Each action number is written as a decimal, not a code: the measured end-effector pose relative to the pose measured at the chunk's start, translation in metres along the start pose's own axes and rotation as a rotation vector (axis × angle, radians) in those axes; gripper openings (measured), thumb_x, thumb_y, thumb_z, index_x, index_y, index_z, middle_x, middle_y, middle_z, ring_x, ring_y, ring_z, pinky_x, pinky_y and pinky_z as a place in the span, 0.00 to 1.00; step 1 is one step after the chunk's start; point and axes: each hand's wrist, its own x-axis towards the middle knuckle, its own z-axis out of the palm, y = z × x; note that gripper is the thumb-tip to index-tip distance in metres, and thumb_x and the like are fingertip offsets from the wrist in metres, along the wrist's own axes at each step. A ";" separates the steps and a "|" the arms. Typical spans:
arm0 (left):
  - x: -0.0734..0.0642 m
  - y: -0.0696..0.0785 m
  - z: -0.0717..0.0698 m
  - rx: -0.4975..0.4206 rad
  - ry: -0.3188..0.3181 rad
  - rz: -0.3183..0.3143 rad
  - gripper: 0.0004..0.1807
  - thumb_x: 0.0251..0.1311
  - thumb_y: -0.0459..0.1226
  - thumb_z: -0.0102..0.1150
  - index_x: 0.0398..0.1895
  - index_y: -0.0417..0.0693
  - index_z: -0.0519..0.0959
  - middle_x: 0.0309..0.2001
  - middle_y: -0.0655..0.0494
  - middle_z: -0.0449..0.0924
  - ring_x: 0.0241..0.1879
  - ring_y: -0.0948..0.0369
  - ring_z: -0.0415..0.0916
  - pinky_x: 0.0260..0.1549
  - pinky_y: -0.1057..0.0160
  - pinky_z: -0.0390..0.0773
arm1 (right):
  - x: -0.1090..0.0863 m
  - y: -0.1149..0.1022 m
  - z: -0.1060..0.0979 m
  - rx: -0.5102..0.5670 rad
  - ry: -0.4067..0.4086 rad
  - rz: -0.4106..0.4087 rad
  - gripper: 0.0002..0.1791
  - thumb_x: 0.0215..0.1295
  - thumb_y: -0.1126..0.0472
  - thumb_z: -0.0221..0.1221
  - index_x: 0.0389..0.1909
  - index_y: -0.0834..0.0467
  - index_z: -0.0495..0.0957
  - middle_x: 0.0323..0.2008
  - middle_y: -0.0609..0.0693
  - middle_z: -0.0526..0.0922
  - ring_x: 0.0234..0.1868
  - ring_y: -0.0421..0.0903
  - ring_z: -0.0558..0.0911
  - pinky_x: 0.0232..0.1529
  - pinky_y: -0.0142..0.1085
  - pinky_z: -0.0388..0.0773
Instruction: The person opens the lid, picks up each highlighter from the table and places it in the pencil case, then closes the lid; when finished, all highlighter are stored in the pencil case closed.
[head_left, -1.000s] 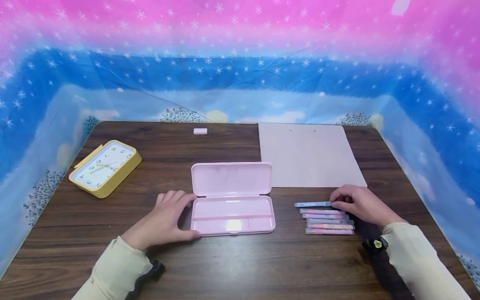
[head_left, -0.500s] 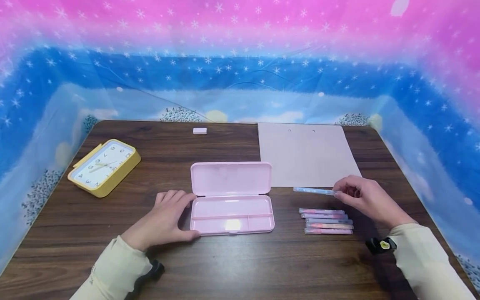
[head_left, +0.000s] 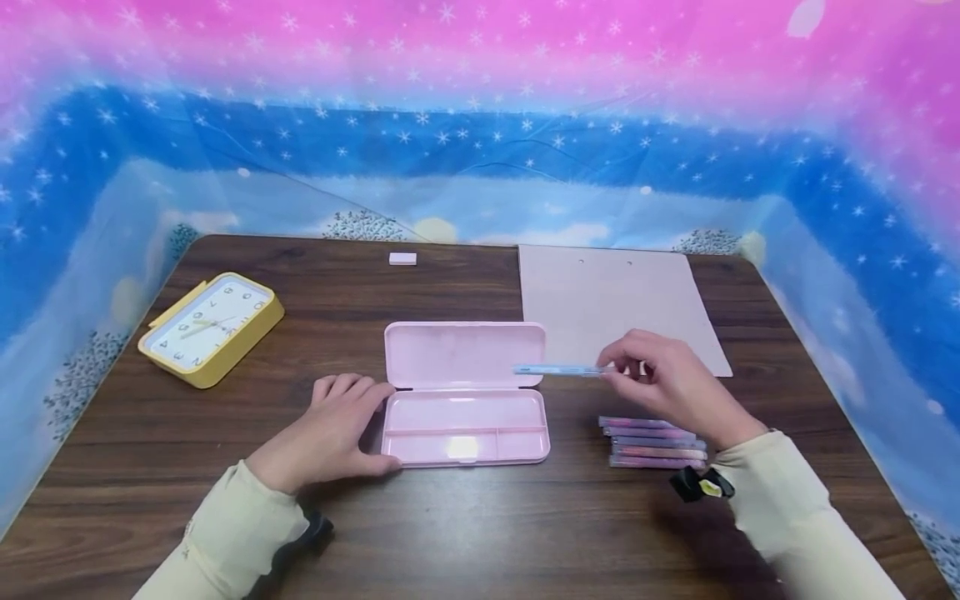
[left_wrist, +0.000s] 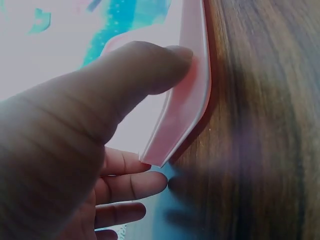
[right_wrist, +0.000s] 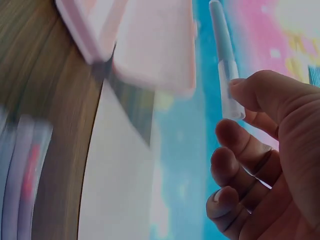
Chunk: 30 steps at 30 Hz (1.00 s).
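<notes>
A pink pencil case (head_left: pixel 465 408) lies with its lid (head_left: pixel 465 354) raised and its divided tray facing up. My left hand (head_left: pixel 326 433) holds the case by its left end, thumb at the front corner and index finger near the hinge; the left wrist view shows the thumb (left_wrist: pixel 150 67) against the pink side wall. Between thumb and fingertips my right hand (head_left: pixel 663 379) pinches a light blue pen (head_left: pixel 558 370) by one end. The pen hangs above the table, its far tip in front of the lid's right part. In the right wrist view its translucent end (right_wrist: pixel 231 95) is in the grip.
Several pens (head_left: pixel 652 442) lie in a row below my right hand. A pale board (head_left: pixel 615 308) with two small holes lies at the back right. A yellow clock (head_left: pixel 213 329) lies at left, and a white eraser (head_left: pixel 402 259) sits near the back edge.
My right hand has lifted the blue pen off the row and carried it left, to the lid's right side. The left hand stays at the pencil case.
</notes>
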 end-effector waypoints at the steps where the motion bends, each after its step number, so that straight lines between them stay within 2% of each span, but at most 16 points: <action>1: 0.000 0.000 0.000 -0.003 -0.002 -0.001 0.47 0.44 0.61 0.72 0.64 0.43 0.70 0.55 0.49 0.76 0.60 0.47 0.65 0.59 0.41 0.55 | 0.005 -0.005 0.004 0.007 -0.012 -0.010 0.09 0.63 0.62 0.64 0.40 0.44 0.81 0.31 0.35 0.76 0.29 0.33 0.72 0.28 0.29 0.71; 8: 0.000 -0.001 0.000 -0.037 -0.012 -0.008 0.45 0.46 0.60 0.71 0.64 0.44 0.71 0.55 0.49 0.76 0.62 0.45 0.64 0.61 0.39 0.52 | 0.031 -0.030 0.042 0.065 -0.104 -0.041 0.04 0.64 0.58 0.64 0.38 0.47 0.81 0.29 0.37 0.76 0.27 0.34 0.72 0.28 0.29 0.72; 17: -0.002 -0.005 0.002 -0.067 -0.019 -0.008 0.44 0.46 0.60 0.71 0.64 0.46 0.71 0.53 0.51 0.76 0.61 0.47 0.64 0.59 0.40 0.53 | 0.036 -0.035 0.085 0.039 -0.199 0.025 0.02 0.65 0.56 0.63 0.37 0.49 0.82 0.27 0.38 0.76 0.28 0.38 0.74 0.31 0.28 0.73; 21: -0.003 -0.006 0.004 -0.088 0.003 -0.003 0.43 0.46 0.59 0.72 0.63 0.47 0.72 0.49 0.54 0.76 0.59 0.49 0.64 0.58 0.42 0.54 | 0.033 -0.036 0.094 0.010 -0.226 0.050 0.03 0.64 0.55 0.64 0.36 0.49 0.83 0.26 0.37 0.76 0.26 0.36 0.73 0.30 0.28 0.72; 27: -0.005 -0.009 0.008 -0.122 0.041 0.006 0.43 0.45 0.57 0.73 0.63 0.48 0.72 0.41 0.61 0.72 0.45 0.59 0.64 0.46 0.56 0.58 | 0.032 -0.042 0.099 -0.031 -0.249 0.094 0.04 0.63 0.54 0.65 0.36 0.49 0.83 0.26 0.38 0.77 0.27 0.36 0.73 0.33 0.29 0.73; 30: -0.005 -0.010 0.011 -0.145 0.045 0.001 0.43 0.45 0.57 0.74 0.63 0.48 0.71 0.40 0.62 0.71 0.42 0.61 0.62 0.44 0.59 0.59 | 0.032 -0.044 0.099 -0.042 -0.263 0.126 0.04 0.63 0.54 0.65 0.37 0.47 0.83 0.26 0.37 0.77 0.28 0.36 0.74 0.33 0.29 0.74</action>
